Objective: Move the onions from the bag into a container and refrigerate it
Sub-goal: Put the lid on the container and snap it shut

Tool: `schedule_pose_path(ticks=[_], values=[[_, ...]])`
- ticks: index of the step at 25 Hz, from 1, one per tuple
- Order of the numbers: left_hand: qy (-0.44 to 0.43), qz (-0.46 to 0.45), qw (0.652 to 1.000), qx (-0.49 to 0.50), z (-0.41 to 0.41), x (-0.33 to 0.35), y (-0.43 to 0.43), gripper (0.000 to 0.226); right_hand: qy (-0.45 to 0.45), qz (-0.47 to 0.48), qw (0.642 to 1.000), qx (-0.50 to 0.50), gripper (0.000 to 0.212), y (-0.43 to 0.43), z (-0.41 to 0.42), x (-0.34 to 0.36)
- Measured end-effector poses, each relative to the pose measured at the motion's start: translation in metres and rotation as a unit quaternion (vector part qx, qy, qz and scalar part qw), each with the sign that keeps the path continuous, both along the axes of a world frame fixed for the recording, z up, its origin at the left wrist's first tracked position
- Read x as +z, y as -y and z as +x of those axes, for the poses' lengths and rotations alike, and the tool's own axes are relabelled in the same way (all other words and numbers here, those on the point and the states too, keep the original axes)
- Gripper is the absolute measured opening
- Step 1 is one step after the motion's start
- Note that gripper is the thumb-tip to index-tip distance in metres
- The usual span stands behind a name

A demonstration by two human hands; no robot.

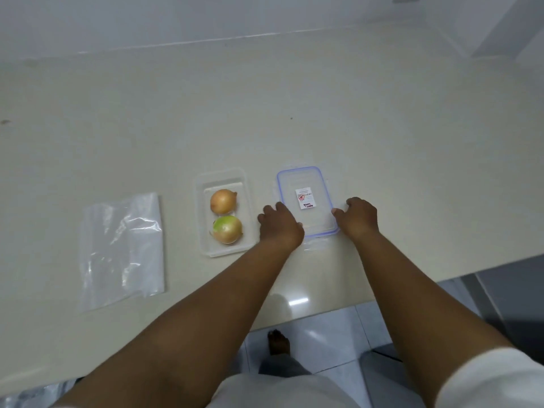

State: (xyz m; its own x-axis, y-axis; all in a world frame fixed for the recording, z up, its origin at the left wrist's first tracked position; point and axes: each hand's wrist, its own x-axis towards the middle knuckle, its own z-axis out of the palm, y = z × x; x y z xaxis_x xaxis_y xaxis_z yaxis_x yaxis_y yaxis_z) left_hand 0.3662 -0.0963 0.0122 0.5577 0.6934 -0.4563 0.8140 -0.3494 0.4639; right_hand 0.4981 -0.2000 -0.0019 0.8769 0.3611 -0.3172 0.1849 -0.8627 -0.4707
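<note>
I see both onions point(225, 216) in the open container point(206, 251), at nine o'clock of my left hand point(279, 225). Left hand and right hand point(357, 219) pinch the lid point(306, 198) by its sides.

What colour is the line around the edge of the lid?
The lid is clear with a pale blue-purple line around its rim, seen in the head view.

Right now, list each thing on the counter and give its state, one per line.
Plastic bag: empty, lying flat.
Container: open, holding both onions.
Far onion: in the container.
Near onion: in the container, green patch up.
Lid: off, flat on the counter, right of the container.
Left hand: on the lid's left edge.
Right hand: on the lid's right edge.
</note>
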Motion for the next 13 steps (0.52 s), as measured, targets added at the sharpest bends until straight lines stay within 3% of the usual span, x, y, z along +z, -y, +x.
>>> schedule_pose_path(ticks=[5, 9, 13], values=[[0.030, -0.071, 0.988, 0.135, 0.016, -0.008, -0.015, 0.055, -0.039, 0.023, 0.999, -0.016, 0.043, -0.001, 0.014, -0.008], [0.114, -0.083, 0.983, 0.117, 0.004, -0.002, -0.007, 0.071, -0.164, 0.128, 0.972, -0.109, 0.032, 0.019, 0.010, -0.003], [0.189, -0.110, 0.965, 0.144, -0.028, 0.014, -0.010, 0.069, -0.253, 0.222, 0.931, -0.141, 0.044, 0.035, -0.012, 0.011]])
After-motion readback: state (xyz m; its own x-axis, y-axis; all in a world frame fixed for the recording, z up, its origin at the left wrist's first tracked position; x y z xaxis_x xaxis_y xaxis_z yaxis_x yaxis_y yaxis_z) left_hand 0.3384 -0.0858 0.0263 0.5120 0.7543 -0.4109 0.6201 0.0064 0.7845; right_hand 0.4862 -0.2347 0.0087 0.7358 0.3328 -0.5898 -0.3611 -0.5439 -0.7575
